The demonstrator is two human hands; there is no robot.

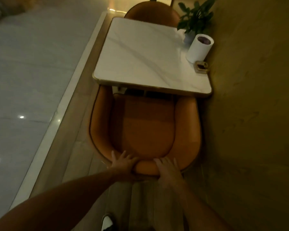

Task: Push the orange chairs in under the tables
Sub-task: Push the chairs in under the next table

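Note:
An orange padded chair (145, 127) stands in front of me, its seat front just under the near edge of a white marble table (140, 60) with a gold rim. My left hand (123, 162) grips the top of the chair's backrest at its left side, fingers over the inner face. My right hand (168, 169) lies over the backrest top at its right side. A second orange chair (152, 11) shows at the table's far side, tucked close to it.
A wall (249, 97) runs along the right, tight against table and chair. On the table's right edge stand a white paper roll (199, 47), a potted plant (196, 15) and a small gold holder (201, 66). A raised step edge (70, 104) and glossy floor (32, 64) lie left.

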